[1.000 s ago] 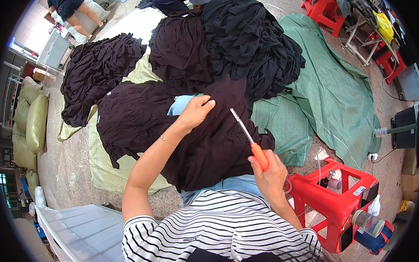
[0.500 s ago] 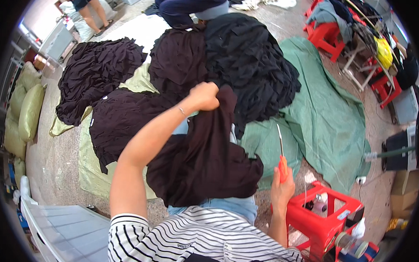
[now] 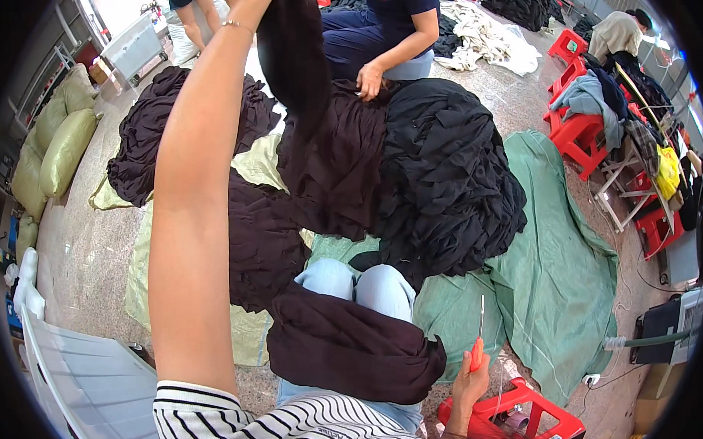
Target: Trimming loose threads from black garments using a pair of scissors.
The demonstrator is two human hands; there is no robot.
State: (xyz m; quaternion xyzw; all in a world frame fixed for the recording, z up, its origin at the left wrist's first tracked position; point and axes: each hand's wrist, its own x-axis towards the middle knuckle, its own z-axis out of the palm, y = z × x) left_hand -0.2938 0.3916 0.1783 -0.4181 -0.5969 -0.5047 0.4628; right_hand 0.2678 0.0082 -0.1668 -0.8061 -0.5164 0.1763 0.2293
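Observation:
My left hand [image 3: 249,1] is stretched far out at the top edge, its fingers partly cut off by the frame. It grips a dark brown garment [image 3: 299,51], which hangs down beside the wrist. Low at the right, my right hand [image 3: 470,382] is closed round an orange-handled tool [image 3: 477,354] with a slim metal blade pointing up and away; its exact kind is unclear. Across my lap lies more dark brown cloth [image 3: 355,347], below my jeans-clad knees. Ahead are a dark brown cloth heap [image 3: 338,165] and a large black cloth heap [image 3: 450,176].
Opposite, a seated person's hand [image 3: 369,79] touches the brown heap. A green tarp [image 3: 554,281] spreads to the right. A red stool [image 3: 546,416] stands near my right hand, a grey bin [image 3: 91,373] at lower left. Stuffed sacks [image 3: 69,151] lie far left.
My left hand has moved up and away with the dark garment, leaving brown cloth on my lap. The view has tilted up, showing more of the seated person. My right hand still holds the tool.

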